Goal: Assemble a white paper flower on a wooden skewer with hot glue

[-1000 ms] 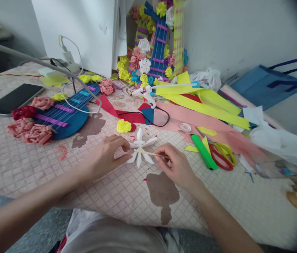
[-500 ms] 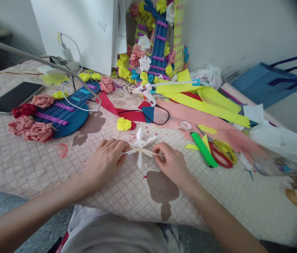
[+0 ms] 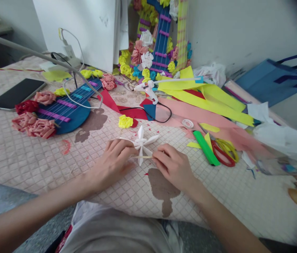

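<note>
A thin wooden stick [image 3: 145, 157] stretches between my two hands, level across the near petal of a white star-shaped flower [image 3: 141, 141]. The flower, with narrow pointed petals, lies on the quilted tablecloth. My left hand [image 3: 118, 154] is closed on the stick's left end, its fingers partly covering the petals on that side. At the other end, my right hand [image 3: 171, 162] pinches the stick between thumb and fingers. Just beyond the flower sits a yellow crepe-paper flower [image 3: 125, 121].
A white glue gun [image 3: 147, 89] stands behind, its black cord looping forward. To the right lie scissors [image 3: 224, 154], a green strip [image 3: 205, 147] and yellow paper strips [image 3: 211, 98]. At left are a blue paper guitar [image 3: 71, 112] with flowers and a tablet [image 3: 16, 93].
The stick and both hands have shifted toward me, from across the flower's middle to its near petal. The hands are a little closer together. The camera view has shifted slightly.
</note>
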### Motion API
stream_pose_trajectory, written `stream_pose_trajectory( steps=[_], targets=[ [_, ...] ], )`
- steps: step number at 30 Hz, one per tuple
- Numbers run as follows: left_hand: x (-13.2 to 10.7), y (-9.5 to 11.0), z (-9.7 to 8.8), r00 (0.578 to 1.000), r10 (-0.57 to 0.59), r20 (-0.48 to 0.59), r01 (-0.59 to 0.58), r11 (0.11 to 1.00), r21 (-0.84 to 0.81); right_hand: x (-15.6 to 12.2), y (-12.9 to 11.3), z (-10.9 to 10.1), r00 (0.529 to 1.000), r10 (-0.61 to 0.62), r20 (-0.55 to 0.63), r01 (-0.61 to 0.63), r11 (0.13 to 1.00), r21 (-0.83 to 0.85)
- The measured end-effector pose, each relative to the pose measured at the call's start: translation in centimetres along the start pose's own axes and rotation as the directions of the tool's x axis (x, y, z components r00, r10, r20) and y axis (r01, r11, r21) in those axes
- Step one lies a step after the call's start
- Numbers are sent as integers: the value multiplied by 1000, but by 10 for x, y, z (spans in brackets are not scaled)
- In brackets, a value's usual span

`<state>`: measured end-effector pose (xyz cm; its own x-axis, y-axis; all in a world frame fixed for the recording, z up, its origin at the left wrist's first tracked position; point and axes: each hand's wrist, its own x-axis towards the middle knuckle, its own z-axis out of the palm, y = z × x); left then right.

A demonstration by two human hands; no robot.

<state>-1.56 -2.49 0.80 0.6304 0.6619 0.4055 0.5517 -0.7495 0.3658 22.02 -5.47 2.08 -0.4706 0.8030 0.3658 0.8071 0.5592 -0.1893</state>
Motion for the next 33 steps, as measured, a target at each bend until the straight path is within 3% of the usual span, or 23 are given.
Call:
stream_pose_trajectory(
  steps=[6,33],
  targets=[
    [2,2,7,990,137,32,-139,988,73,-1,-6,3,999,-34,20,34,999,-21],
    [0,4,9,987,158,20,-159,984,80,-1,-6,9,996,-13,87,12,1000,11]
  ],
)
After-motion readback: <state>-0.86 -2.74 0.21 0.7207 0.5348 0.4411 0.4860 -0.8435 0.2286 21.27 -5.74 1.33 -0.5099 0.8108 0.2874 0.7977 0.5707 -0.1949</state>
